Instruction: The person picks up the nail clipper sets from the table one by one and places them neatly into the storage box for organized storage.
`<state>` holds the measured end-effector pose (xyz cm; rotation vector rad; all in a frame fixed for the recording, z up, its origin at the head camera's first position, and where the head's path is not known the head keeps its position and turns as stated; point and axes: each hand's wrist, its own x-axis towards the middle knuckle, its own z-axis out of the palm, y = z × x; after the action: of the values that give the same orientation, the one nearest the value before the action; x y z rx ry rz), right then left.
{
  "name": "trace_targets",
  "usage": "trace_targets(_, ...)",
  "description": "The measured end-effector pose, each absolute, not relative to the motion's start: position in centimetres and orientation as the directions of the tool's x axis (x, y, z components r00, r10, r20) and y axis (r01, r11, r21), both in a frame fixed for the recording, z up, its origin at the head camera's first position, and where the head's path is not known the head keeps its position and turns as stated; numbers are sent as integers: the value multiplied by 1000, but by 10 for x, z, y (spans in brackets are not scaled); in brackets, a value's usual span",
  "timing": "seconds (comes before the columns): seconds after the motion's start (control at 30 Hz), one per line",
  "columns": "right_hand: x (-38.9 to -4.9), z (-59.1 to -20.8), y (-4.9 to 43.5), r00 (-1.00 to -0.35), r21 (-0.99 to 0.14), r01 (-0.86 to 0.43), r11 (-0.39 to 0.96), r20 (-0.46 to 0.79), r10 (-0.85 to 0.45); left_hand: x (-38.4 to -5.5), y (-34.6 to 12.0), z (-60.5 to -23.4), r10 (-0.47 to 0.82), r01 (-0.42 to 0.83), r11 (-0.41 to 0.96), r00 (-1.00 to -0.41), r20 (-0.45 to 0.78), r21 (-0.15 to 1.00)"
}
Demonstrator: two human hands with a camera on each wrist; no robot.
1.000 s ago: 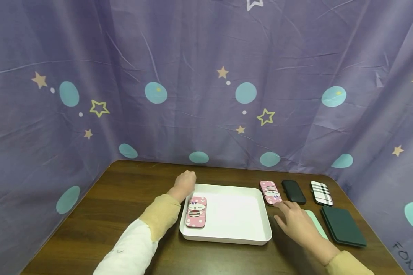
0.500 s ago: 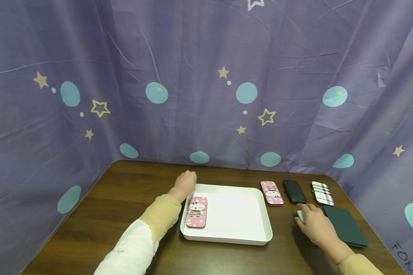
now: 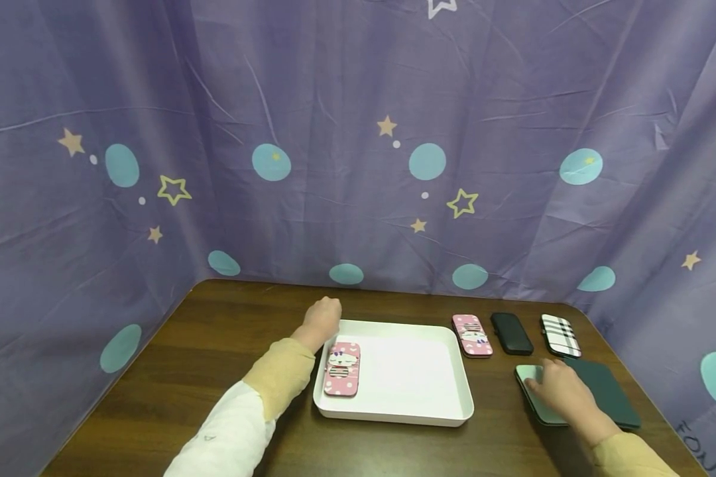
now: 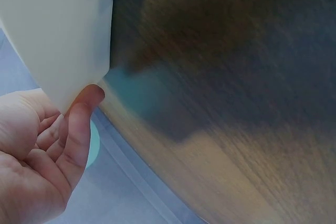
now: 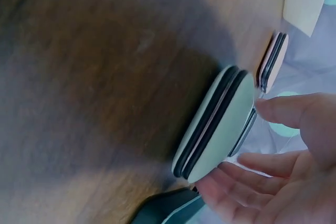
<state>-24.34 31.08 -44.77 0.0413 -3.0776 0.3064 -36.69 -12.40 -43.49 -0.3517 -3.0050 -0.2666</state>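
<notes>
A mint-green case [image 3: 547, 412] under a loose right hand [image 3: 563, 392]

From the head view, I see the right fingers unclosed over the case on a wooden table [image 3: 215, 358]. Just right of them is a dark green case [image 3: 611, 394]; beyond the fingertips lie a pink cartoon case [image 3: 473, 336], a black case [image 3: 512, 332] and a plaid case [image 3: 561, 335]. Near the left hand [image 3: 321, 320], a white tray [image 3: 406, 377] holds a second cartoon case [image 3: 342, 371]. A purple curtain [image 3: 358, 225] with stars hangs behind.

In the left wrist view, curled fingers grip the tray's corner.

In the right wrist view, thumb and fingers stand apart, fingertips at the mint-green edge. It looks like a grasp beginning; finishing it calls for closing them across the case.
</notes>
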Motion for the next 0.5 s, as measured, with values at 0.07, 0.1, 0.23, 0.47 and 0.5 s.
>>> trace_targets(0.07, -244, -447, 314, -1000, -195, -20, 981, 23, -16, -367, -124, -435, 219, 237, 958, -968, 123, 164)
trace_targets(0.1, -245, -446, 316, -1000, -195, -17, 981, 11, -15, -367, -124, -435, 218, 237, 958, -968, 123, 164)
trace_targets(0.23, -245, -446, 322, -1000, -214, -18, 977, -16, -22, -366, -124, -434, 220, 239, 957, -967, 126, 162)
trace_targets(0.47, -246, -445, 326, -998, -245, 7, 969, -59, -8, -367, -124, -435, 223, 244, 956, -965, 135, 163)
trace_targets(0.5, -247, -445, 327, -998, -246, 11, 969, -64, -5, -367, -124, -435, 222, 244, 956, -965, 137, 164)
